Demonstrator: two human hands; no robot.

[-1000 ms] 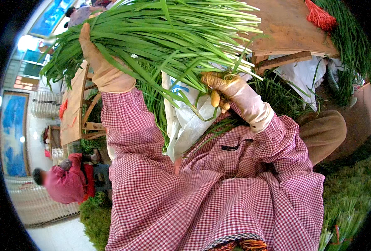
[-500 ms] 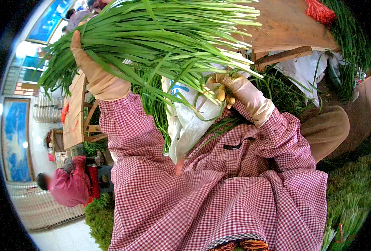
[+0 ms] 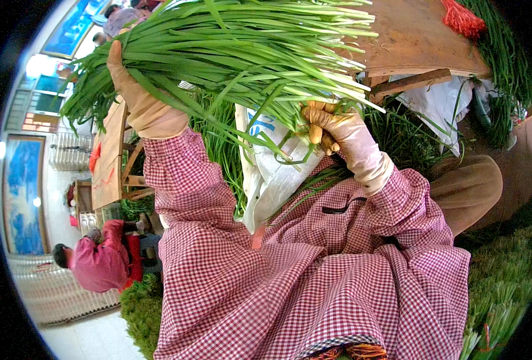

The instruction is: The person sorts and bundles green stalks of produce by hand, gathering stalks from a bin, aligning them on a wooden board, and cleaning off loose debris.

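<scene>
Head view: large bundle of long flat green leafy stalks (image 3: 230, 54) lifted across the upper half, leaf tips fanning toward 9 o'clock, pale cut ends pointing toward 3 o'clock. Left hand (image 3: 143, 99) in a tan rubber glove at about 10 o'clock, palm pressed against the underside of the bundle, fingers stretched up along the leaves; supporting rather than clenched, and whether the thumb wraps behind cannot be told. Right hand (image 3: 338, 135) in a matching tan glove just right of centre, fingers curled shut around the pale lower stalks. Red-and-white checked sleeves (image 3: 218, 240) filling the lower middle. White plastic sack (image 3: 272, 180) hanging below the bundle, between the forearms. Brown wooden board (image 3: 416, 42) at 1 o'clock, touching the cut ends, with a red tassel of ties (image 3: 461, 18) at its far edge. More heaped green stalks (image 3: 506, 276) at 4 o'clock. Another person in a pink top (image 3: 101, 264) crouched at 8 o'clock, well apart.
</scene>
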